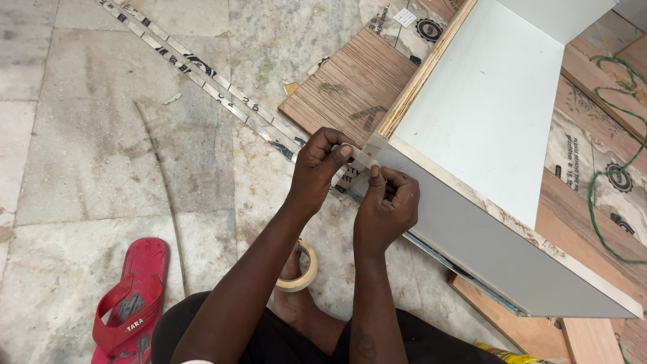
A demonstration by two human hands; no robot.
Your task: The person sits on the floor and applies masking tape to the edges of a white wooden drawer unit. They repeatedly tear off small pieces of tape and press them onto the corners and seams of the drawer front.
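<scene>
Masking tape strip (360, 156) pinched by left hand (320, 168); pressed onto white cabinet panel (485, 108) corner by closed right hand (387, 202).

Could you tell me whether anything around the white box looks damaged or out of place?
The white box's plywood edge looks chipped and ragged along its laminate. Both hands, left hand and right hand, press a strip of tape at its corner. A loose green cord trails over the boards.
</scene>
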